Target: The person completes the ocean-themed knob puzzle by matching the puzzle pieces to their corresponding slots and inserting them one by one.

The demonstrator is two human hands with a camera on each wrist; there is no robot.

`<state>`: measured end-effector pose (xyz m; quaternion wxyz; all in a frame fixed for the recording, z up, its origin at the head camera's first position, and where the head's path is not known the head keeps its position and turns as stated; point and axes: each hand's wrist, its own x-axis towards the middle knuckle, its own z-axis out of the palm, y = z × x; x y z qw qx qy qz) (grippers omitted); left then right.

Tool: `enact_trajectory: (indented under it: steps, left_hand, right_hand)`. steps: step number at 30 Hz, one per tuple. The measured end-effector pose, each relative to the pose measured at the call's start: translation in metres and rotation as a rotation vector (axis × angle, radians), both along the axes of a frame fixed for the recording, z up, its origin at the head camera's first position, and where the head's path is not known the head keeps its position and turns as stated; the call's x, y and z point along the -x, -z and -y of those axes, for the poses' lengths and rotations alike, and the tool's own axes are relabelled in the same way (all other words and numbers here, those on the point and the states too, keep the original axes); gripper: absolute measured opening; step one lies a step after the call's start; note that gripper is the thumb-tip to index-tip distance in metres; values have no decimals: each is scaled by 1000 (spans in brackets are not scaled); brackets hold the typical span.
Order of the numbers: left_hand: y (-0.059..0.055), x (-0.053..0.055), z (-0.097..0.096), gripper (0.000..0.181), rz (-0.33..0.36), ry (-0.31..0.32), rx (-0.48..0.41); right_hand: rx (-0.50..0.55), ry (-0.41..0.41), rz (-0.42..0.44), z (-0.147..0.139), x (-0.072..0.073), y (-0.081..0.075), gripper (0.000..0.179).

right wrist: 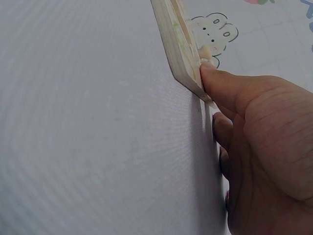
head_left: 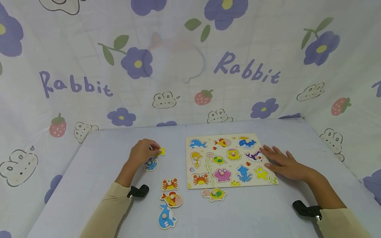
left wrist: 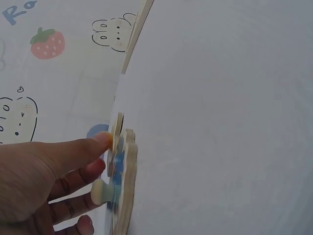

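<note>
My left hand pinches a small yellow puzzle piece, star-like in the part that shows; the fingers hide the rest. Just below that hand lies a blue octopus piece, whose pale round knob juts toward the fingers in the left wrist view. At the right edge of the wooden puzzle board rests my right hand, fingers spread and fairly straight. Its thumb touches the board's corner area in the right wrist view. Sea-animal pictures cover the board, some with knobs.
Left of the board's lower corner lie a crab piece, a red-and-yellow fish piece and a blue whale piece. A turtle piece lies along the board's front edge. Behind the white table hangs a patterned curtain.
</note>
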<state>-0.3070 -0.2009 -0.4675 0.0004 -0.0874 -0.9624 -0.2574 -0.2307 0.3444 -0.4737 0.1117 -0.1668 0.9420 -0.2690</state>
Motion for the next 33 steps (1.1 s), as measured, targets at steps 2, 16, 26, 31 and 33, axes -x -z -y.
enact_trajectory:
  steps: [2,16,26,31,33]
  left_hand:
    - [-1,0,0,12,1,12,2]
    - [-1,-4,-1,13,-22,15,-28]
    - [-21,-7,-6,17,-36,57,34]
    - [-47,-25,-31,18,-77,136,41]
    - [-56,-33,-46,18,-90,169,39]
  right_hand:
    - [-1,-2,-6,0,0,0,72]
    - [2,-9,-12,0,-1,0,72]
    - [-7,-11,-14,-1,1,0,72]
    - [-23,-7,-9,-1,3,3,72]
    - [-31,-3,-9,0,3,4,72]
